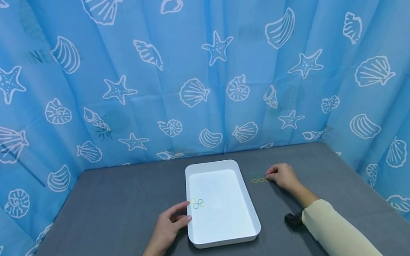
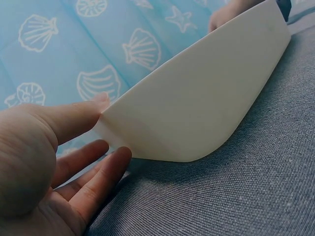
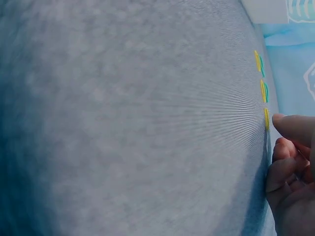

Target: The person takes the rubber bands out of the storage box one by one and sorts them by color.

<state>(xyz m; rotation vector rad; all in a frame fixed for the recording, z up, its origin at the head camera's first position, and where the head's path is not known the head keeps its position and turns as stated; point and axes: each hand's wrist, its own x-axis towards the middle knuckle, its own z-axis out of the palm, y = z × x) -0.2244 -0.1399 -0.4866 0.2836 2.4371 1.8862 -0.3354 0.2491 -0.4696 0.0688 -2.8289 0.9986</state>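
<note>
Head view: a smooth white rectangular tray with rounded corners sits on a table covered in dark grey woven cloth, roughly midway between the two hands. Left hand: positioned at the tray's left side, index fingertip and thumb tip touching the rim area, thumb and index spread apart. The left wrist view shows the remaining visible fingers extended loosely, two of their tips against or just beside the outer wall. Inside the tray, near its left wall, lies a cluster of thin yellow and teal-green rings. Right hand: positioned to the right of the tray, well apart from it, at the end of a row of three thin yellow rings. Two thin green rings lie just beside the yellow row on the cloth. The thumb tip is next to the end yellow ring; the other visible fingers are curled. Whether the fingertips pinch a ring cannot be told. Each wrist carries a black device at the cuff of a cream sleeve. Behind the table hangs a blue curtain printed with white shells and starfish.
</note>
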